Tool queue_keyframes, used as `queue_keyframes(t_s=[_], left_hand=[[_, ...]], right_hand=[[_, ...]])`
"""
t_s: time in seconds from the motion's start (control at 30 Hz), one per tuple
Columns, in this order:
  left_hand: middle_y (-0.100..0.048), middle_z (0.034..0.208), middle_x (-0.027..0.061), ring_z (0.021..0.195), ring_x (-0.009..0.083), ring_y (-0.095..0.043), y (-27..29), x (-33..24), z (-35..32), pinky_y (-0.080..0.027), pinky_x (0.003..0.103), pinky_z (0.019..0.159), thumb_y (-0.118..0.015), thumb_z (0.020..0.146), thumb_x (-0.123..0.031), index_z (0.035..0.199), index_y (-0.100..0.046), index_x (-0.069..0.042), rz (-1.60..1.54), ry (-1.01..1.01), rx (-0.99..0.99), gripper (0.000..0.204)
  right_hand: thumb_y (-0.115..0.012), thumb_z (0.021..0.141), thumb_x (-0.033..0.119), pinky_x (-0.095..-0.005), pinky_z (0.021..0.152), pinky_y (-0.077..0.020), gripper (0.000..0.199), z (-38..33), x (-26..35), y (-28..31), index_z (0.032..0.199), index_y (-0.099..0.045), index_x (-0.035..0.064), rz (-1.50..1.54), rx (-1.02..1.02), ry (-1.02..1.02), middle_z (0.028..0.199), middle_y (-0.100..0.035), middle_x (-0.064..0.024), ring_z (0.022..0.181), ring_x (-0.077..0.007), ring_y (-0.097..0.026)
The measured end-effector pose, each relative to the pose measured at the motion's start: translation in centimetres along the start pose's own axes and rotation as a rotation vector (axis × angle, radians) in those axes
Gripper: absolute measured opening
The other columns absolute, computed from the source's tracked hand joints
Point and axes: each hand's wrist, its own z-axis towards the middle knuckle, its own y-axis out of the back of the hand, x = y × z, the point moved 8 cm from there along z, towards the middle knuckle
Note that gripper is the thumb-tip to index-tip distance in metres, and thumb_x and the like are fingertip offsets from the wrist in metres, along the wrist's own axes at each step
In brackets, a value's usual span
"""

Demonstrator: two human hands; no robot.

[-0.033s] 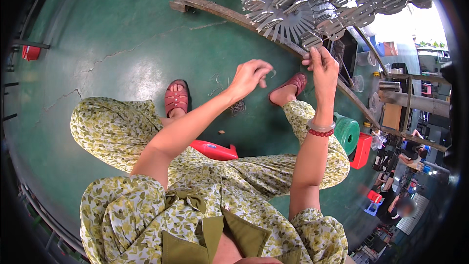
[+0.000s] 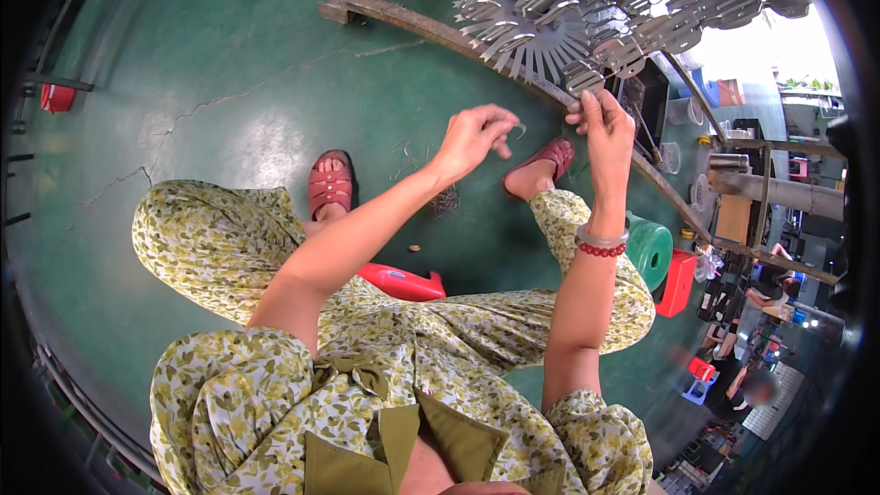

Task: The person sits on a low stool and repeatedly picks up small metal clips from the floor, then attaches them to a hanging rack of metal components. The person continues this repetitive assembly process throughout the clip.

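My left hand [image 2: 477, 139] is raised over the floor, its fingers pinched on a small curved wire hook [image 2: 522, 128]. To its right, my right hand [image 2: 605, 124] has thumb and fingertips closed at the lower edge of a slotted metal plate [image 2: 583, 79]. That plate is the lowest of a bunch of shiny slotted metal plates [image 2: 660, 32] at the upper right. A round, fan-like metal piece with thin blades [image 2: 541, 46] hangs among them. Below my hands, a small heap of loose wire hooks [image 2: 446, 202] lies on the green floor, with several more scattered beside it.
A wooden rail [image 2: 431, 29] crosses behind the plates. A red plastic piece [image 2: 403, 282] lies between my legs. By my right knee stand a green round object [image 2: 649, 252] and a red box [image 2: 676, 282]. Other people work at the far right.
My left hand, with the wire hook, has shifted slightly right, closer to my right hand. My right hand stays at the plate, almost unmoved.
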Motion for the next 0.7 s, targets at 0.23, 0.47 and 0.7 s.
queue_keyframes(t_s=[0.23,0.47,0.7], left_hand=[[-0.057,0.082,0.0031,0.069,0.0097,-0.054,-1.9,-3.3,2.9,-0.055,0.025,0.061,-0.060,0.093,-0.011,0.105,-0.061,0.004,-0.538,0.090,-0.034,0.020],[-0.061,0.086,0.0036,0.070,0.0083,-0.056,-3.9,-4.7,2.6,-0.051,0.021,0.065,-0.061,0.093,-0.010,0.108,-0.061,0.003,-0.608,0.026,0.098,0.020],[-0.064,0.089,0.0079,0.070,0.0111,-0.058,-2.6,-4.9,3.2,-0.050,0.023,0.063,-0.063,0.088,-0.001,0.104,-0.064,0.006,-0.394,-0.020,0.130,0.017]], right_hand=[[-0.054,0.096,0.015,-0.0221,0.058,-0.0455,0.020,-1.3,2.1,-1.7,0.086,-0.061,-0.0002,-0.046,0.063,0.061,0.076,-0.066,-0.0033,0.067,-0.0080,-0.062],[-0.054,0.096,0.013,-0.0253,0.058,-0.0474,0.017,-1.7,2.6,-1.5,0.089,-0.060,-0.0017,-0.166,-0.017,0.111,0.075,-0.064,-0.0062,0.064,-0.0093,-0.060],[-0.063,0.089,0.013,-0.0263,0.057,-0.0471,0.016,-1.5,4.3,-0.9,0.088,-0.064,-0.0027,-0.319,-0.030,0.248,0.072,-0.064,-0.0078,0.063,-0.0102,-0.061]])
